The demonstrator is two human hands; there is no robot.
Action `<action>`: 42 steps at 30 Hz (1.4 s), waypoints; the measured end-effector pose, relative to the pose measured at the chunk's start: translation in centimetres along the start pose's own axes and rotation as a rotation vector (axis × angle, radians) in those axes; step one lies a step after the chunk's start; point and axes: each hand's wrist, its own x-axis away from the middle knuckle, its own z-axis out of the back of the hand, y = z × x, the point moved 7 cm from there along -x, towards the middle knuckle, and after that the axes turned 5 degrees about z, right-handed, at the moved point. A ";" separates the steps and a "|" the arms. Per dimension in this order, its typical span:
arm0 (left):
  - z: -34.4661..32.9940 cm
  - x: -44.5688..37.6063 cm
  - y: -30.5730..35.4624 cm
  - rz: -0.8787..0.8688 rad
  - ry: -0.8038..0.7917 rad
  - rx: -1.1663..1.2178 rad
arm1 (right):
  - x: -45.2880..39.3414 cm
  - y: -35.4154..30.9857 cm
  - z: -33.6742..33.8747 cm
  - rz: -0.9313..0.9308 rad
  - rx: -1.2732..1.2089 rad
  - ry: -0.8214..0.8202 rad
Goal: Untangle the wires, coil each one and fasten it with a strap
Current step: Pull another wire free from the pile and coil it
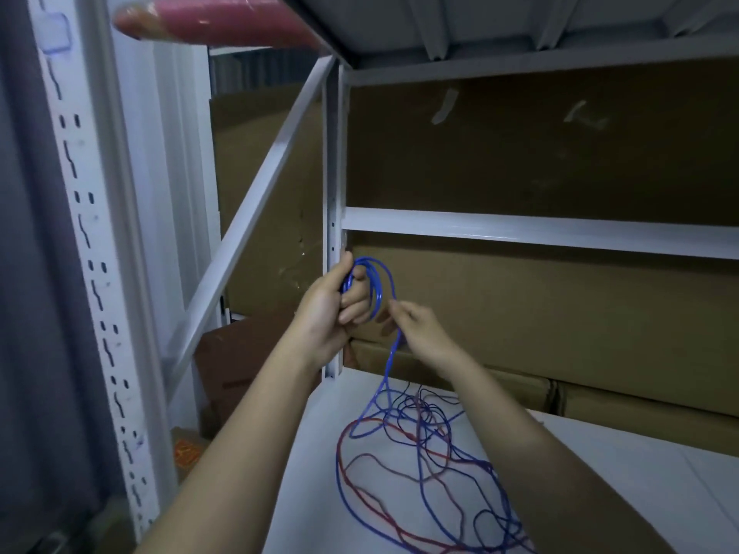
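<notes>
My left hand [334, 303] is raised in front of the rack's upright and grips a small coil of blue wire [378, 283] with a few loops. Just to its right, my right hand [416, 327] pinches the same blue wire where it leaves the coil. From there the blue strand [390, 365] drops to the white shelf [600, 473]. On the shelf lies a loose tangle [432, 465] of blue, red and thin dark wires. No strap is visible.
White metal rack posts [332, 217] and a diagonal brace [256, 205] stand close to my hands. Brown cardboard boxes [560, 313] fill the back behind the shelf. A pink wrapped item [208, 22] lies on the shelf above, at upper left.
</notes>
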 end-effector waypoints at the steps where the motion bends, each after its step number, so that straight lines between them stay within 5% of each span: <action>1: 0.3 0.1 -0.4 -0.003 -0.026 0.031 | 0.6 0.4 -1.2 -0.006 -0.012 -0.020; 5: 2.3 0.2 -1.4 -0.062 0.040 -0.009 | 3.3 1.4 -4.9 0.007 0.033 -0.092; 10: 5.9 0.7 -2.8 -0.081 0.172 -0.456 | 6.7 2.0 -7.5 -0.002 0.091 -0.183; 21: 8.6 2.4 -9.2 0.114 -0.081 -1.427 | 10.7 2.3 -6.7 -0.026 0.160 -0.200; 26: 9.6 2.9 -10.2 0.246 -0.111 -1.350 | 11.1 3.1 -6.9 -0.057 0.184 -0.267; 35: 11.1 5.0 -12.1 0.345 -0.123 -0.845 | 11.4 4.5 -7.8 -0.141 0.159 -0.012; 42: 12.5 5.7 -11.9 0.265 -0.103 -0.980 | 11.1 4.4 -7.8 -0.102 0.262 0.041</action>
